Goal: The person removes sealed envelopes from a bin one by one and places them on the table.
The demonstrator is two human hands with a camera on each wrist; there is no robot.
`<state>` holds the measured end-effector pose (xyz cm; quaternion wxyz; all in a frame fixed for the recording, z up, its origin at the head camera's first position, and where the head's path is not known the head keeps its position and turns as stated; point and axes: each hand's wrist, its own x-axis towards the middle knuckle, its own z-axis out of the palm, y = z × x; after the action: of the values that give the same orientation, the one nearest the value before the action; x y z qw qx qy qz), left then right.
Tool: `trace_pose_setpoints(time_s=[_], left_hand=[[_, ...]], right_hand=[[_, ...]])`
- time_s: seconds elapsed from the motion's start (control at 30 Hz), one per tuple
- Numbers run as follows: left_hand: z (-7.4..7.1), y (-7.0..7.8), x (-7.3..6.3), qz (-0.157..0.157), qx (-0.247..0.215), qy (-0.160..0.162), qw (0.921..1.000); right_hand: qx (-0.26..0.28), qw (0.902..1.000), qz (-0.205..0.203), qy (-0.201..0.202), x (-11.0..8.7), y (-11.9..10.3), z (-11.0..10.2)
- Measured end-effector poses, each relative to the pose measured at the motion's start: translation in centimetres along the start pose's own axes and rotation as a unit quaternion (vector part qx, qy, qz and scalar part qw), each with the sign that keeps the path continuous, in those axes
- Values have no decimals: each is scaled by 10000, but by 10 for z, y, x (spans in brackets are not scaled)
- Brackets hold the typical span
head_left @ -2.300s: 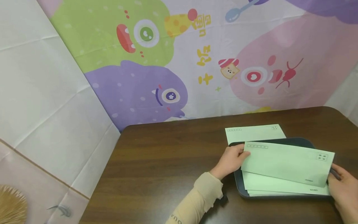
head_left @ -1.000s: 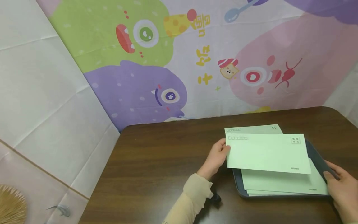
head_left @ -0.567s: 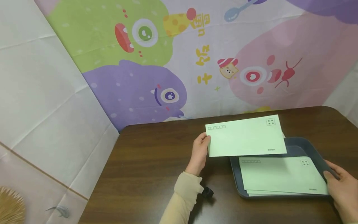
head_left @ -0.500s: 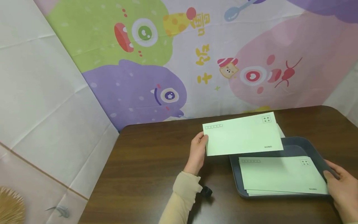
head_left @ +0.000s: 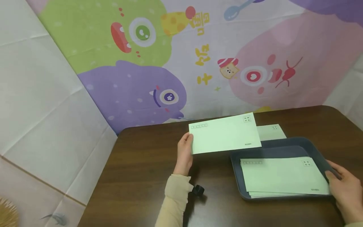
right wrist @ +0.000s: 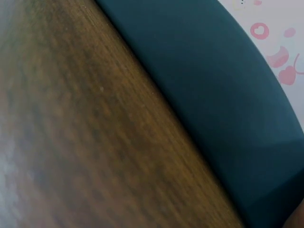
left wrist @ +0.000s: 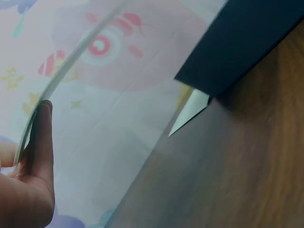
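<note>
My left hand (head_left: 185, 153) pinches a pale green envelope (head_left: 224, 134) by its left end, thumb in front, and holds it above the table. In the left wrist view the same envelope (left wrist: 61, 71) appears edge-on and slightly bowed. A dark grey tray (head_left: 238, 176) stands to the right with a stack of green envelopes (head_left: 283, 176) in it. At the tray's right rim, my right hand (head_left: 344, 189) grips the edge with the thumb on top. Close up in the right wrist view is the tray's outer wall (right wrist: 190, 71); only a sliver of that hand shows there.
Behind the tray, another green envelope (head_left: 270, 131) lies partly hidden on the brown wooden table (head_left: 136, 176). A black wrist device (head_left: 198, 190) sits at the left cuff. A cartoon-printed cloth (head_left: 170, 82) hangs along the table's back edge.
My left hand has carried the envelope leftward off the tray, uncovering the stack and part of the envelope behind. My right hand stays on the tray's rim.
</note>
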<state>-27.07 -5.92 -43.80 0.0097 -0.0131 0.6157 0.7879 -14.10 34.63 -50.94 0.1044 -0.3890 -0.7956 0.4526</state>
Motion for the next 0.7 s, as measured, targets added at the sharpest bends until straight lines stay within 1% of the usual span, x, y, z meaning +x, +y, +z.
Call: trace_pose_setpoints(time_s=[0.1, 0.23, 0.43, 0.53, 0.7], left_hand=[[-9, 3, 2, -48, -240, 159, 9996], [-20, 6, 6, 39, -502, 408, 9979], [-37, 7, 9, 8, -775, 761, 9941], [-44, 7, 11, -11, -877, 897, 9921], [-51, 6, 13, -117, -909, 1033, 9904]], right_hand=[[49, 9999, -53, 96, 1, 1, 1], [198, 9997, -76, 143, 2, 3, 3], [236, 9997, -16, 17, 6, 7, 3], [258, 9997, 40, -27, 6, 8, 3], [271, 9996, 82, 50, 6, 5, 4]])
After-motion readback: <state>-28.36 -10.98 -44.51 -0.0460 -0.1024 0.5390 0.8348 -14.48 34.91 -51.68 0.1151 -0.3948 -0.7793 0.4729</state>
